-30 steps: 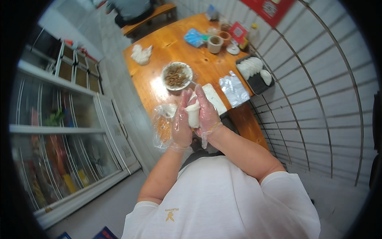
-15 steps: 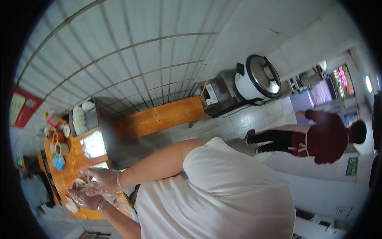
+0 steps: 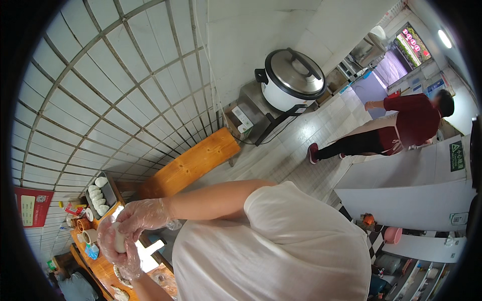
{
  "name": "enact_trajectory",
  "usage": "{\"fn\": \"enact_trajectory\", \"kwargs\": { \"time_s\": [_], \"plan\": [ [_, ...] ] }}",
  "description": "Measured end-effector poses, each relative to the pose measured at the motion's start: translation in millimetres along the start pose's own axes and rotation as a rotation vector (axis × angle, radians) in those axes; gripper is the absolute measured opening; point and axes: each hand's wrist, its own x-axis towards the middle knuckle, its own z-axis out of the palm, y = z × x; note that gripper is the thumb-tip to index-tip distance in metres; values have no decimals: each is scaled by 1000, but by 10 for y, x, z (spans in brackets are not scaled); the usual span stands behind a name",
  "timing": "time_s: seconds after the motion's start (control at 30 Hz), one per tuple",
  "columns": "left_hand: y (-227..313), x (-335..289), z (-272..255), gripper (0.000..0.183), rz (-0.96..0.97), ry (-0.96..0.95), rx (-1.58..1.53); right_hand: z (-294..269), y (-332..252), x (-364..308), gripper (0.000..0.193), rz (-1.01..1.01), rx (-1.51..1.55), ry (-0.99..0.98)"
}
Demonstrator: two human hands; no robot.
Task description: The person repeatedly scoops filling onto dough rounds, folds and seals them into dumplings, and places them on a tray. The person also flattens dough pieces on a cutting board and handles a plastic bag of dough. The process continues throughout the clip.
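Both my hands wear clear plastic gloves and are held together over the wooden table (image 3: 105, 273). Between them sits a smooth white piece of dough (image 3: 120, 239), pale and rounded. My right hand (image 3: 146, 214) curls its fingers over the upper side of it. My left hand (image 3: 130, 261) closes round it from below, and its fingertips are partly hidden. A grey metal tray (image 3: 113, 194) beyond my hands holds several white dough pieces (image 3: 95, 193) in a row. Near the table's lower edge lies another whitish piece (image 3: 120, 293), too small to make out.
Tape rolls (image 3: 89, 236) and a blue packet (image 3: 92, 251) stand on the table. A wooden bench (image 3: 196, 160) runs along the tiled wall. Farther off are a large lidded cooker (image 3: 291, 83) on a metal stand and a person (image 3: 411, 120) in dark red.
My view has tilted, and my hands appear larger and nearer. The dough now shows as a smooth white lump between them. The person in dark red has shifted stance.
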Motion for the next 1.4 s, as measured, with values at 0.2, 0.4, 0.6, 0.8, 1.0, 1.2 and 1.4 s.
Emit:
{"fn": "enact_trajectory", "kwargs": {
  "time_s": [0.2,0.4,0.6,0.8,1.0,1.2,1.4],
  "plan": [
    [273,58,418,76,-217,337,-342,77,149,18,30,-81,432,-61],
    [444,53,85,99,-93,137,33,396,299,-21,35,-105,231,74],
    [300,-203,145,110,-12,235,-335,482,451,-26,56,69,274,57],
    [447,-499,-49,76,-511,184,-416,199,655,117,43,377,233,29],
    [368,-909,-230,25,-725,160,224,272,733,212,41,312,-478,450],
    [476,-1124,-329,16,-916,161,204,622,942,290,67,-465,-1226,48],
    [526,-1792,-239,22,-1391,-28,57,349,1282,581,41,-535,-1546,18]
  ]
}}
